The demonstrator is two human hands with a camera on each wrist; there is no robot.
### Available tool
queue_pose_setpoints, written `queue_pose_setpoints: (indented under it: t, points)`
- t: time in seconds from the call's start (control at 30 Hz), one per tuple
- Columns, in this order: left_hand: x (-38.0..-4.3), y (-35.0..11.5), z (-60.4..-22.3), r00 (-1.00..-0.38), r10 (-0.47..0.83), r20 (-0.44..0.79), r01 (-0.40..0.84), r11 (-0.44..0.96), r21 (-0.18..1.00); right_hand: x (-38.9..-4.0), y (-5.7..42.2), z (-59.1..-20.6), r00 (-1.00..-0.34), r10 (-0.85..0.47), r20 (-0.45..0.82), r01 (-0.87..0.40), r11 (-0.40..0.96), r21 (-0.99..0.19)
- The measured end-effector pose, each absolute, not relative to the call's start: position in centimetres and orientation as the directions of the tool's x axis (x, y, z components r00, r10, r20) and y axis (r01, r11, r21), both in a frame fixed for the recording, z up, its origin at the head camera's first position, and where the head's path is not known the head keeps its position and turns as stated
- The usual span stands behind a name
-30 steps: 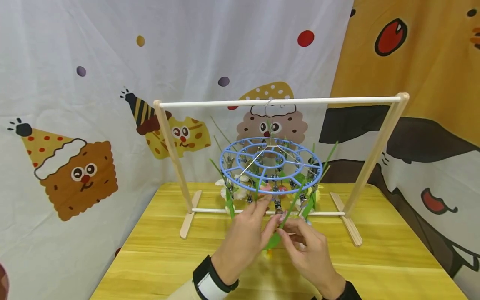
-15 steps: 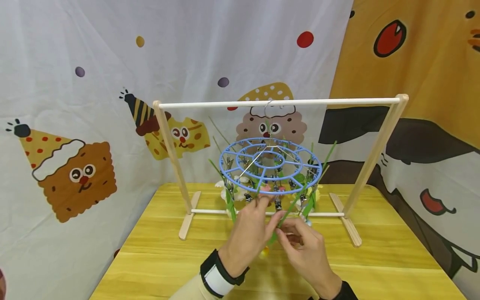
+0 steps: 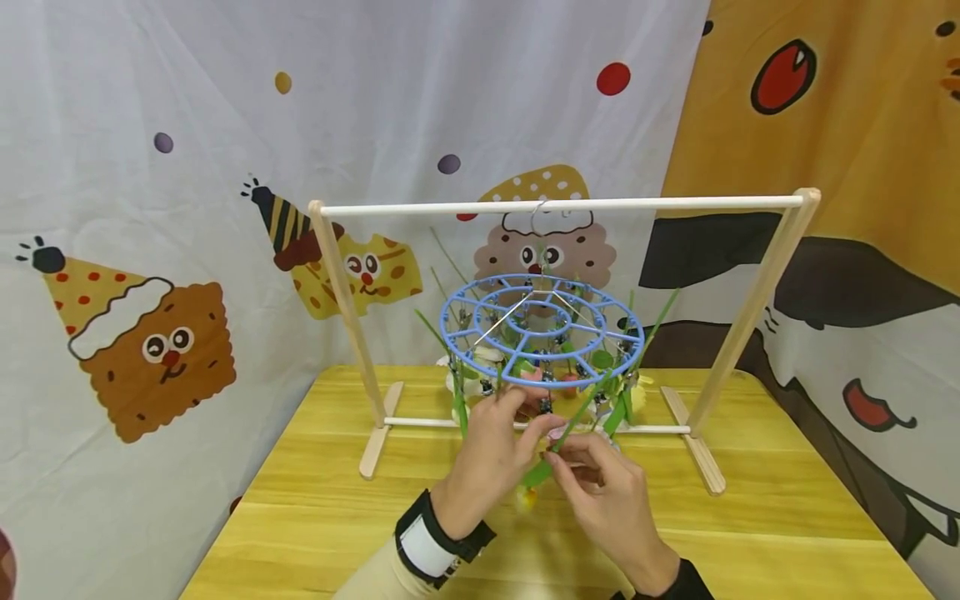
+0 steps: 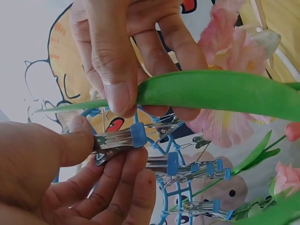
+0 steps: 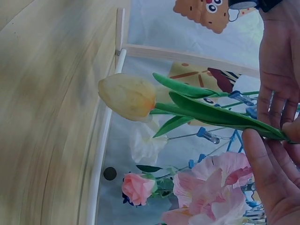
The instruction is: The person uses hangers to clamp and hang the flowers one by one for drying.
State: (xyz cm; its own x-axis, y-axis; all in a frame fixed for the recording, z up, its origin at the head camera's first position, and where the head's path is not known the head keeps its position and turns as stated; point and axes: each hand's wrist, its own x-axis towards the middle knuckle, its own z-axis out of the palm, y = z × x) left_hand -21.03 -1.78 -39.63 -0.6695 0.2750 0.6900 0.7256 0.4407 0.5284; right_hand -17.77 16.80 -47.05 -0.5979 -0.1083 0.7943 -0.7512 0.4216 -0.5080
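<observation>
My left hand (image 3: pixel 487 446) pinches a metal clip (image 4: pixel 119 139) with a blue tip between thumb and fingers. This clip hangs under the round blue drying hanger (image 3: pixel 555 386). Close by, my right hand (image 3: pixel 611 492) pinches an artificial tulip by its stem and long green leaf (image 4: pixel 211 91). The pale yellow tulip bloom (image 5: pixel 126 97) points down toward the table, shown sideways in the right wrist view. In the left wrist view the leaf passes just beside the clip, and the clip's jaws look closed.
A wooden rack (image 3: pixel 753 308) with a white top bar (image 3: pixel 420 208) carries the hanger over the wooden table (image 3: pixel 322 533). Other artificial flowers hang from clips around it, including a pink rose (image 5: pixel 138 188) and a large pink bloom (image 5: pixel 211 187). A cartoon-printed cloth (image 3: pixel 187 208) stands behind.
The hanger has turned slightly and its clips have shifted a little left. My left hand has moved slightly left with its clip; the tulip has shifted slightly left and down in my right hand.
</observation>
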Motion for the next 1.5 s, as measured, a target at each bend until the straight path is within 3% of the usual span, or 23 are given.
queue_pose_setpoints:
  t: [0.67, 0.83, 1.1, 1.5]
  points:
    - [-21.5, -2.9, -39.3, -0.789, 0.195, 0.583, 0.611, 0.353, 0.709, -18.7, 15.7, -46.9, -0.610, -0.063, 0.790, -0.724, 0.448, -0.524]
    - [-21.5, -3.1, -39.3, -0.795, 0.177, 0.580, 0.602, 0.347, 0.719, -19.1, 15.4, -47.1, -0.621, -0.058, 0.782, -0.714, 0.452, -0.534]
    - [-21.4, -3.2, -39.2, -0.799, 0.178, 0.575, 0.597, 0.356, 0.719, -19.5, 15.1, -47.1, -0.574, -0.074, 0.815, -0.746, 0.458, -0.484]
    - [-21.7, -3.2, -39.4, -0.797, 0.208, 0.567, 0.602, 0.352, 0.717, -19.7, 14.8, -47.0, -0.597, -0.072, 0.799, -0.744, 0.422, -0.518]
